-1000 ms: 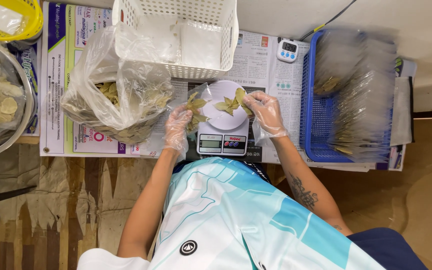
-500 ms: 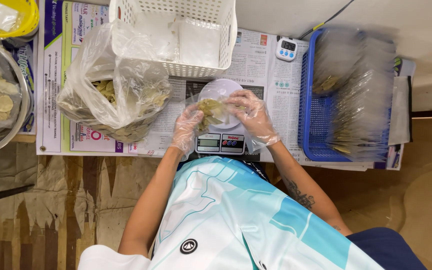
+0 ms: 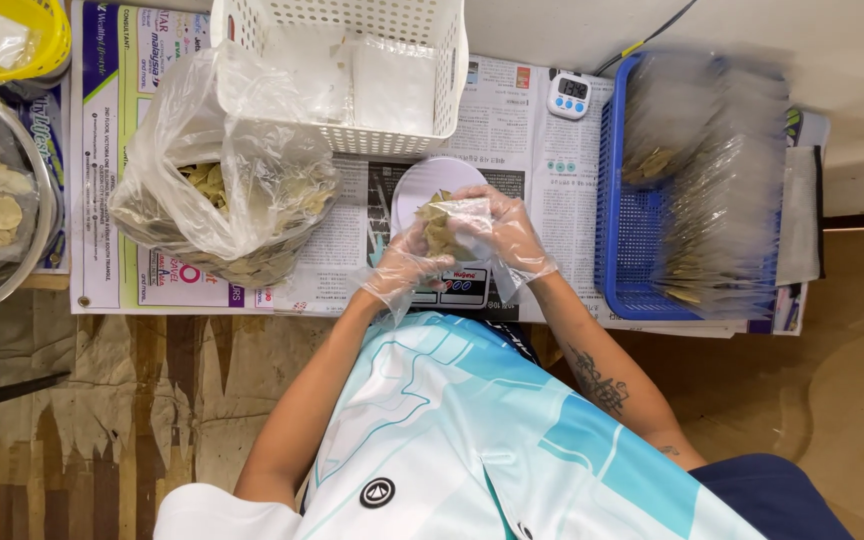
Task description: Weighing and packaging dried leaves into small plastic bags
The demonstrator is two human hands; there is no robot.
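Newspaper point(image 3: 512, 120) covers your worktable, and the white scale pan point(image 3: 422, 185) is the landmark: left of it sits the open plastic bag of dried leaves point(image 3: 222, 200), right of it the blue basket point(image 3: 622, 250) of filled packets. A second ago your gloved hands were spread over loose leaves on the pan. Now your left hand point(image 3: 407, 265) and right hand point(image 3: 507, 235) have closed on a small clear packet point(image 3: 452, 225) of leaves just in front of it, so the weighed portion looks bagged.

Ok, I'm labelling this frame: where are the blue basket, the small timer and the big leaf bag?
blue basket point(image 3: 620, 262), head view, left wall.
small timer point(image 3: 569, 94), head view, its face.
big leaf bag point(image 3: 227, 205), head view, bulging middle.
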